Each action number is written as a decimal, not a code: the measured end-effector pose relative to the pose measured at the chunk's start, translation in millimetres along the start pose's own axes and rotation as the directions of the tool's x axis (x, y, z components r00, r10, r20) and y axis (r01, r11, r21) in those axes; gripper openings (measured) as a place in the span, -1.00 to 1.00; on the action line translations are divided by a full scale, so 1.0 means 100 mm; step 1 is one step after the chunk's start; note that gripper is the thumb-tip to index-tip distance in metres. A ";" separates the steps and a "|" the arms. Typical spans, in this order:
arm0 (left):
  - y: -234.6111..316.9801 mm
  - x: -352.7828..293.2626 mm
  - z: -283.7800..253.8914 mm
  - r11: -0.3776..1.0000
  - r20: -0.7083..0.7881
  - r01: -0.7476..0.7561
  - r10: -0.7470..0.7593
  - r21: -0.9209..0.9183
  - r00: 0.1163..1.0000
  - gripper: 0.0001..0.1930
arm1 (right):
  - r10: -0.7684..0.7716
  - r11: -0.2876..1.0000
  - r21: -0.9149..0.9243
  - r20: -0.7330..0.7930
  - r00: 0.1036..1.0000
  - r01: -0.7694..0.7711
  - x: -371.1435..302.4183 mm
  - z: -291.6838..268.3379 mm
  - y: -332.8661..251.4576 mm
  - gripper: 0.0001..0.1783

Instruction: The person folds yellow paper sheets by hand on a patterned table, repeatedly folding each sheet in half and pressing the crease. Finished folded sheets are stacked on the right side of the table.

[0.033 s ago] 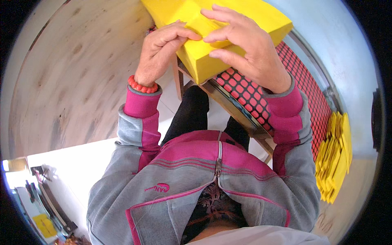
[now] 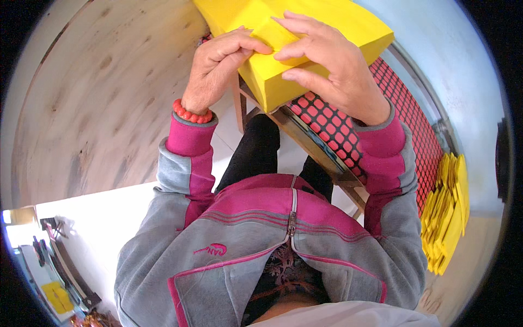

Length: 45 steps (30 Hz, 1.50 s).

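A boxy yellow paper bag (image 2: pixel 348 27) rests at the top of the view, one corner pointing toward me. Folded paper stands up in a small flap (image 2: pixel 272 34) on its near part. My left hand (image 2: pixel 218 60), with a red bead bracelet (image 2: pixel 192 112) at the wrist, has its thumb and index finger closed at the left side of this flap. From the other side my right hand (image 2: pixel 338 68) reaches in, fingers spread and fingertips against the paper. Its thumb lies near the bag's front edge. The far end of the bag runs out of view.
Under the bag is a wooden-framed table or bench (image 2: pixel 321 146) with a red and black checked cover (image 2: pixel 406 95). A stack of flat yellow paper pieces (image 2: pixel 444 215) lies at its right end. To the left rises a large stained board (image 2: pixel 103 103). A yellow item (image 2: pixel 57 297) is at lower left.
Both hands and the bag sit very slightly lower and further right in the picture. The grip looks the same.
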<state>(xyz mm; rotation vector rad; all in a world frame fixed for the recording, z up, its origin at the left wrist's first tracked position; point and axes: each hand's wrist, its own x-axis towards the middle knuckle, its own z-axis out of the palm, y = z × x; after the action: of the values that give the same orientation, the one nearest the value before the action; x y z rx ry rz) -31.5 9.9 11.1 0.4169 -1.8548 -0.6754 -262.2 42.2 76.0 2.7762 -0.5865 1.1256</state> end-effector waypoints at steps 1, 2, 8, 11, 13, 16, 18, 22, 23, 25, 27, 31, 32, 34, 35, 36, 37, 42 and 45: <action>0.00 0.01 -0.02 1.000 0.010 -0.024 0.024 0.013 1.000 -0.77 | 0.046 0.999 -0.016 0.045 0.998 -0.045 -0.03 0.01 0.02 -0.77; 0.00 0.01 -0.02 0.998 0.005 -0.035 0.035 0.042 0.999 -0.77 | 0.074 0.997 0.024 0.058 0.996 -0.076 -0.06 0.03 0.03 -0.75; 0.05 0.00 -0.06 0.998 0.004 -0.003 0.002 0.070 1.000 -0.77 | 0.114 0.982 0.145 0.044 0.993 -0.119 -0.10 0.10 0.08 -0.82; 0.08 0.00 -0.07 0.999 0.008 0.037 -0.037 0.037 0.999 -0.76 | 0.157 0.967 0.202 0.010 0.988 -0.156 -0.09 0.13 0.07 -0.85; 0.09 0.00 -0.07 0.999 0.005 0.029 -0.029 0.025 1.000 -0.74 | 0.159 0.969 0.192 0.005 0.987 -0.157 -0.08 0.14 0.06 -0.87; 0.09 0.00 -0.06 0.998 0.003 0.044 -0.044 0.037 0.999 -0.72 | 0.172 0.968 0.194 -0.040 0.984 -0.161 -0.08 0.15 0.05 -0.88; 0.07 0.00 -0.06 0.999 0.004 0.035 -0.035 0.002 0.999 -0.74 | 0.178 0.967 0.195 -0.064 0.982 -0.162 -0.09 0.17 0.04 -0.88; 0.02 -0.02 -0.06 1.000 -0.028 0.015 -0.014 0.028 1.000 -0.79 | 0.170 0.972 0.179 -0.079 0.982 -0.154 -0.09 0.19 0.06 -0.86; 0.00 -0.03 -0.06 0.999 -0.038 0.041 -0.041 0.016 0.998 -0.81 | 0.170 0.973 0.173 -0.077 0.982 -0.155 -0.09 0.19 0.06 -0.86; -0.02 -0.05 -0.05 0.996 -0.063 0.094 -0.093 0.006 0.994 -0.85 | 0.175 0.969 0.189 -0.086 0.981 -0.156 -0.10 0.19 0.06 -0.86; -0.05 -0.06 -0.03 0.998 -0.105 0.064 -0.064 -0.007 0.992 -0.88 | 0.205 0.958 0.227 -0.111 0.972 -0.176 -0.10 0.20 0.05 -0.85; -0.04 -0.06 0.02 0.989 -0.172 0.082 -0.103 -0.125 0.980 -0.89 | 0.263 0.928 0.304 -0.119 0.957 -0.217 -0.10 0.19 0.05 -0.86; -0.03 -0.05 0.03 0.986 -0.183 0.089 -0.115 -0.143 0.976 -0.89 | 0.269 0.924 0.308 -0.104 0.958 -0.226 -0.09 0.18 0.06 -0.87; -0.02 -0.04 0.05 0.980 -0.213 0.105 -0.141 -0.171 0.967 -0.88 | 0.206 0.947 0.268 -0.085 0.975 -0.177 -0.09 0.17 0.08 -0.87; -0.01 -0.03 0.06 0.980 -0.220 0.094 -0.132 -0.175 0.966 -0.87 | 0.181 0.957 0.241 -0.075 0.981 -0.158 -0.09 0.16 0.09 -0.86; -0.01 -0.03 0.07 0.980 -0.231 0.087 -0.127 -0.178 0.965 -0.87 | 0.160 0.963 0.230 -0.069 0.985 -0.141 -0.08 0.16 0.10 -0.87; -0.01 -0.03 0.08 0.981 -0.242 0.078 -0.121 -0.180 0.963 -0.86 | 0.142 0.969 0.213 -0.062 0.988 -0.126 -0.08 0.16 0.11 -0.87; -0.03 -0.03 0.10 0.968 -0.265 0.030 -0.098 -0.251 0.959 -0.88 | 0.138 0.973 0.192 -0.034 0.990 -0.129 -0.09 0.17 0.09 -0.89; -0.04 -0.04 0.07 0.973 -0.228 0.040 -0.093 -0.225 0.969 -0.92 | 0.152 0.974 0.177 -0.032 0.988 -0.144 -0.08 0.17 0.07 -0.91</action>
<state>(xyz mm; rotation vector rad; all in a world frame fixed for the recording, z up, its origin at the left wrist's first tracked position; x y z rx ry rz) -36.2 11.3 3.9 0.3979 -1.5278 -0.8302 -258.9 34.7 57.2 2.8835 -0.7343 1.3266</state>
